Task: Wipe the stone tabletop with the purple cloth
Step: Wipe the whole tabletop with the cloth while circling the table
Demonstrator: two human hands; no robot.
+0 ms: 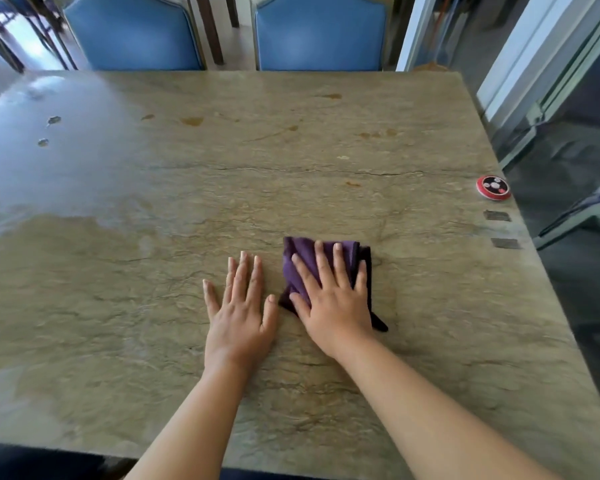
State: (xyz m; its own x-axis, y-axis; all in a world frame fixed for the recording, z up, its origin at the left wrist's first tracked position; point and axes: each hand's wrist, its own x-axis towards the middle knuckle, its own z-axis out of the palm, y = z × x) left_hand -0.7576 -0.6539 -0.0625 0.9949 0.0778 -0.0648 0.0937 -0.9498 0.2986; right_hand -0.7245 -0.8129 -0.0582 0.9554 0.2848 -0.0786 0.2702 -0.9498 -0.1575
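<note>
The stone tabletop (222, 188) is greenish-tan with dark veins and fills most of the view. A folded purple cloth (300, 252) lies on it right of centre, near me. My right hand (331, 296) presses flat on the cloth with fingers spread, covering its lower half. My left hand (241, 306) rests flat on the bare stone just left of the cloth, fingers apart, holding nothing. Brownish stains (191, 121) mark the far part of the table.
A round red and black call button (493, 187) sits at the right edge, with two small dark patches (497, 215) below it. Two blue chairs (135, 32) stand at the far side. Glass panels run along the right. Small wet spots (53, 120) sit at far left.
</note>
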